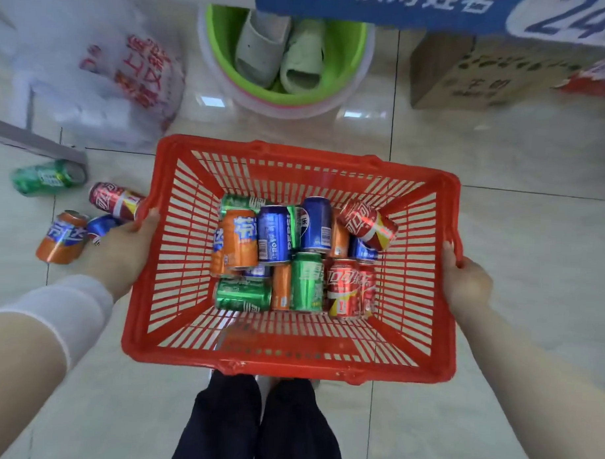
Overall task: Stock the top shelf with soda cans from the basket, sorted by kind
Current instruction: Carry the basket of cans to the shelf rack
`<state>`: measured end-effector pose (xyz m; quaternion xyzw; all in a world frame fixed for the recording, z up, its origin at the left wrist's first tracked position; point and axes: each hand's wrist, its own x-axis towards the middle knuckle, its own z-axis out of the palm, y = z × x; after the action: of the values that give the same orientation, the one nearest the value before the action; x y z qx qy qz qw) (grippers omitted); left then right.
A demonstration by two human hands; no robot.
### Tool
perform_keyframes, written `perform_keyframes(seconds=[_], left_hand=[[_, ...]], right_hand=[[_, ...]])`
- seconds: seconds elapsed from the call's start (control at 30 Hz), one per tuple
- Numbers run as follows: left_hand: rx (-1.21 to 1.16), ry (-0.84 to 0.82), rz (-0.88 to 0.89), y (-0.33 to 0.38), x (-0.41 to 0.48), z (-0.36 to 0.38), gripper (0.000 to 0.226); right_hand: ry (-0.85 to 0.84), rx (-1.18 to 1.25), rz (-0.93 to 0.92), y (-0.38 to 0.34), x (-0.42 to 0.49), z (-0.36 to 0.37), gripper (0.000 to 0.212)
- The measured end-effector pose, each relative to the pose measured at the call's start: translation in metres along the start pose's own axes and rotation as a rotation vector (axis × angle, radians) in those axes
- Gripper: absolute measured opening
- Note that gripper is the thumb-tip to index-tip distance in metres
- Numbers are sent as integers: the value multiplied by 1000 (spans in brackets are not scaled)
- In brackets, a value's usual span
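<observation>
A red plastic basket (289,357) is held in the air above the tiled floor. My left hand (127,245) grips its left rim and my right hand (465,279) grips its right rim. Inside lie several soda cans in a jumble: orange cans (239,242), blue Pepsi cans (273,233), green cans (306,281) and red cola cans (347,287). More cans lie on the floor to the left: a green one (45,177), a red one (115,198), an orange one (62,236) and a blue one (100,225). No shelf is in view.
A green basin (355,56) holding slippers stands on the floor ahead. A white plastic bag (103,85) lies at the left, a cardboard box (471,77) at the right, a blue sign (387,9) along the top. My dark trouser legs (260,427) are below the basket.
</observation>
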<state>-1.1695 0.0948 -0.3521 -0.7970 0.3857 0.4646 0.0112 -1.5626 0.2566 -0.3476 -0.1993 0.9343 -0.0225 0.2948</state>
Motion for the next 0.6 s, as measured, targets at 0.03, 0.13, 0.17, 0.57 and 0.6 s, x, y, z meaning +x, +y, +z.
perform_keyframes(seconds=[0.03,0.13,0.17,0.57,0.6], left_hand=[[-27,3,3,4,-1,5,71],[-47,31,21,4,6,19,59],[-44,41,31,4,8,24,60],[-100,88,27,0,20,57,57],[-101,90,26,0,21,56,58]], right_hand=[[1,-11,-14,-4,7,1,65],[10,-23,-39,-13,23,3,64],[17,-20,-51,-13,28,4,64],[14,-6,-33,-9,47,7,64],[14,-2,-32,-8,47,9,64]])
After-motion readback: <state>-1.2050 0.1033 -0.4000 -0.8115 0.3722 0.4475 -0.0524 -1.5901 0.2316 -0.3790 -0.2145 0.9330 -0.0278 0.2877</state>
